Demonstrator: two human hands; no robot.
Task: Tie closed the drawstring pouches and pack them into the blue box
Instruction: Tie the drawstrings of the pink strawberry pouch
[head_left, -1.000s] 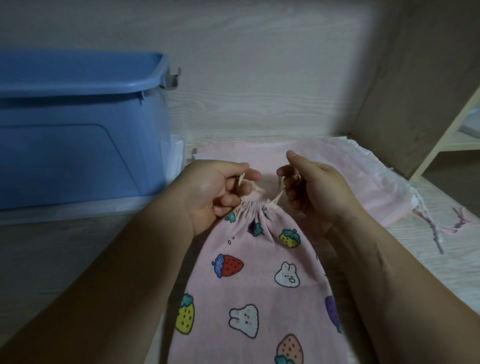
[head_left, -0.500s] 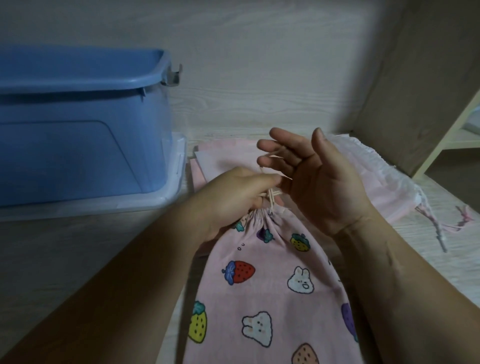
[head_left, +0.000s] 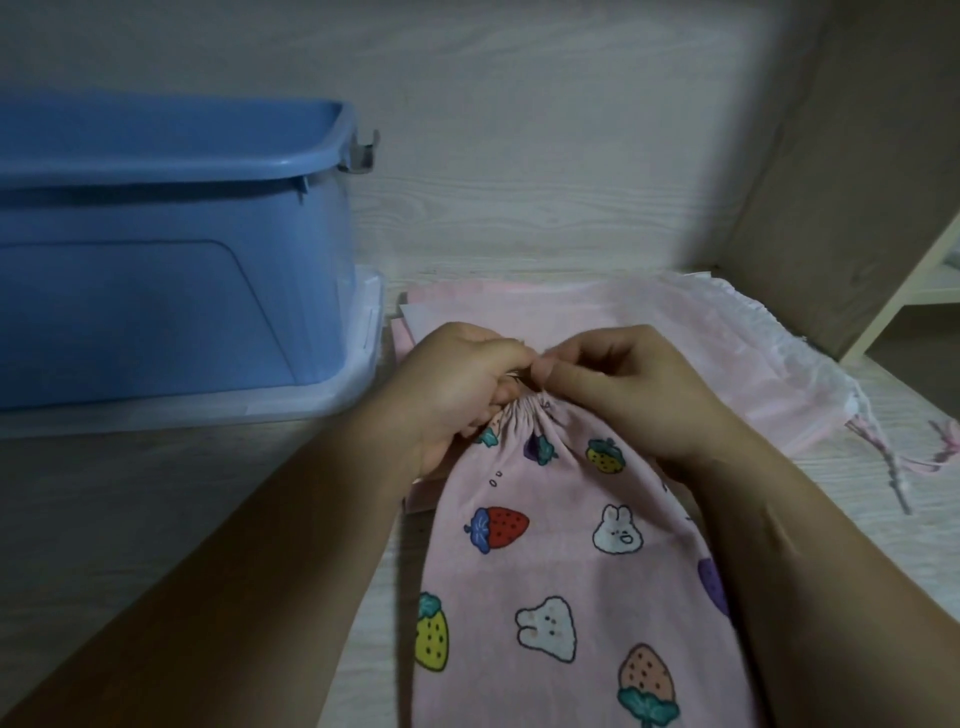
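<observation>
Strawberry-print pouch (head_left: 561, 551), neck gathered, left hand (head_left: 457, 397) and right hand (head_left: 623, 395) both in a pinch on its finger-hidden drawstring (head_left: 515, 371).

The pink pouch (head_left: 561, 571) is showing red, yellow and peach strawberries and white rabbits. The box (head_left: 156, 291) is looking plain blue.
</observation>
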